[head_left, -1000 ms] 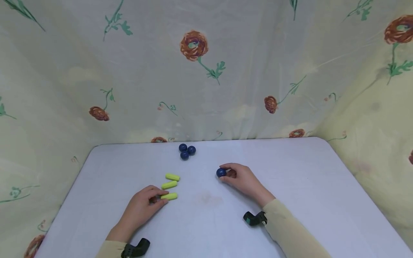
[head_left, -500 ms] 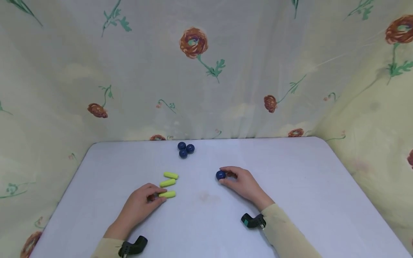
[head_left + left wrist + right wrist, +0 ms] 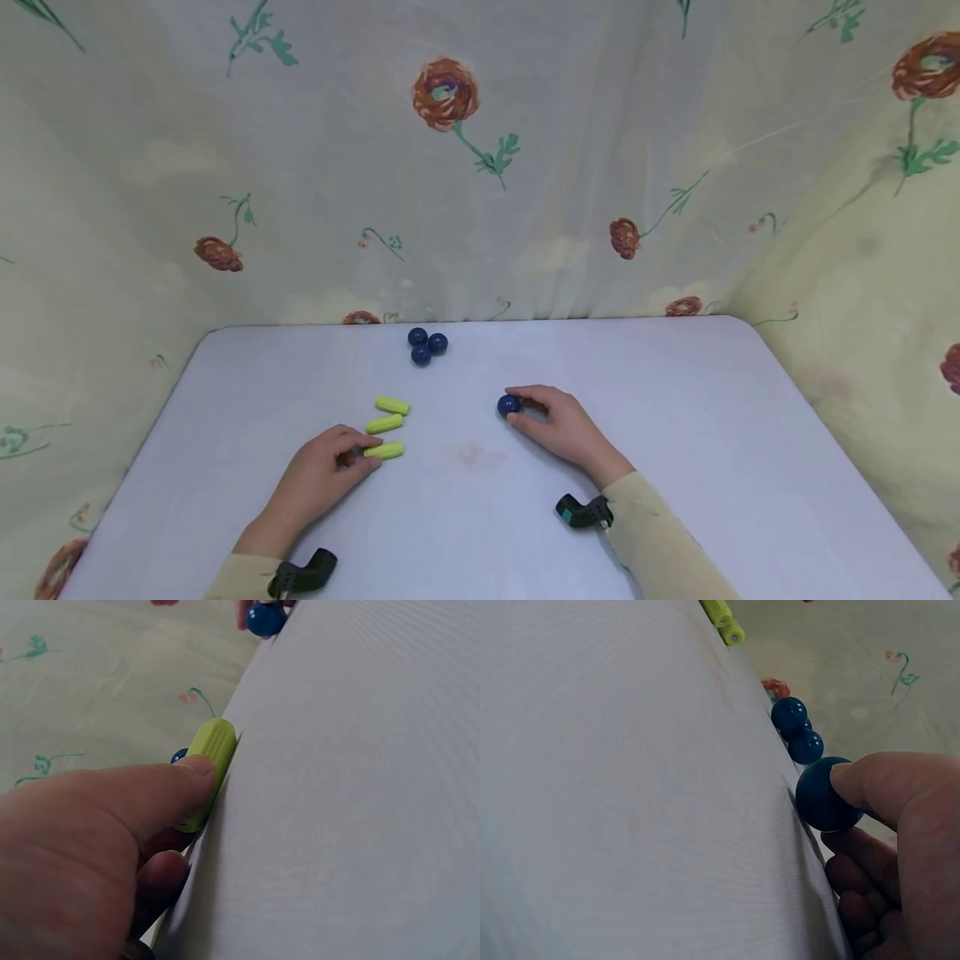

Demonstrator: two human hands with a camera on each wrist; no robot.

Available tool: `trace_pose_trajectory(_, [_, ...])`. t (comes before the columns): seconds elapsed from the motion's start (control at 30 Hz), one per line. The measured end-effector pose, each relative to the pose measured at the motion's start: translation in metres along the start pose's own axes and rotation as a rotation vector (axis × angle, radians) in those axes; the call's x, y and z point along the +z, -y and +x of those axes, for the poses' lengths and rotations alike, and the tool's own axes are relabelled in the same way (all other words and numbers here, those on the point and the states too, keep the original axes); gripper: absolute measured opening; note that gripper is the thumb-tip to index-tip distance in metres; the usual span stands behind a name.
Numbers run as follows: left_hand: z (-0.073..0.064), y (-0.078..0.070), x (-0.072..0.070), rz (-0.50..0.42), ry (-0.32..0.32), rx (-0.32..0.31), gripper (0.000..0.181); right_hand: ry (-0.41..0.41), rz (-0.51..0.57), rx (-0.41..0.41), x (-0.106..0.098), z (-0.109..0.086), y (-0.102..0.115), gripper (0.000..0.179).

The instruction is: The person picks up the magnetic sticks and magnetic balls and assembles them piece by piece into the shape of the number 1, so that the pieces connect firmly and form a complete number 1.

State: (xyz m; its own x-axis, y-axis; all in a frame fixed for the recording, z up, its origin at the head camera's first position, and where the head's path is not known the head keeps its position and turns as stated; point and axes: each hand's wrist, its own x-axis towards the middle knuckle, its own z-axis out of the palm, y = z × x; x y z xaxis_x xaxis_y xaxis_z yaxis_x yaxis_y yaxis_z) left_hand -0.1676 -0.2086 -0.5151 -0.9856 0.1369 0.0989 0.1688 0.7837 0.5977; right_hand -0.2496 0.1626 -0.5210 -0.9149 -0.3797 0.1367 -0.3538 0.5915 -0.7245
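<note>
My left hand (image 3: 318,475) pinches the nearest of three short yellow-green ribbed sticks (image 3: 384,451) between thumb and fingers; in the left wrist view the thumb lies along the stick (image 3: 211,754), close over the white surface. The other two sticks, a middle one (image 3: 384,424) and a far one (image 3: 392,405), lie just beyond it. On the right, my right hand (image 3: 562,425) pinches a dark blue ball (image 3: 508,406). The right wrist view has the thumb pressed on this ball (image 3: 825,796), fingers curled below it.
Three more blue balls (image 3: 421,356) sit clustered near the far edge of the white table (image 3: 637,358). A flowered cloth (image 3: 555,208) hangs behind and at both sides. Black wrist cameras, one on the left (image 3: 303,575) and one on the right (image 3: 583,512), are strapped on the sleeves.
The whole head view shifts slightly left and up. Both hands keep their hold, the left on the yellow-green stick and the right on the blue ball, with hardly any movement over the table.
</note>
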Motion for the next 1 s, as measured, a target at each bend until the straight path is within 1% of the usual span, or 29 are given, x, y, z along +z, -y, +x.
trace_pose_trajectory(0.13, [-0.001,-0.001,-0.002,-0.02,0.006,-0.004,0.023,0.002,0.006,-0.041,-0.001,0.0,0.002,0.039])
trace_pose_trajectory(0.23, [-0.002,-0.001,-0.003,-0.03,0.009,-0.007,0.022,-0.003,0.0,-0.054,0.0,0.0,0.001,0.038])
trace_pose_trajectory(0.5, [-0.004,-0.002,-0.002,-0.041,0.007,-0.02,0.02,0.007,0.006,0.0,0.002,-0.001,0.001,0.04])
trace_pose_trajectory(0.63, [-0.004,-0.004,-0.002,-0.045,0.013,-0.037,0.022,0.017,-0.009,-0.002,0.002,0.0,0.001,0.038])
trace_pose_trajectory(0.8, [-0.002,-0.006,-0.002,-0.007,0.022,-0.023,0.026,0.026,-0.015,-0.003,0.0,0.0,0.002,0.038])
trace_pose_trajectory(0.9, [-0.003,-0.008,-0.001,-0.008,0.005,-0.018,0.026,0.025,-0.015,-0.001,-0.001,0.0,0.002,0.038])
trace_pose_trajectory(1.0, [-0.003,-0.013,0.002,-0.053,-0.033,-0.005,0.025,0.019,-0.015,0.0,0.0,0.0,0.002,0.038])
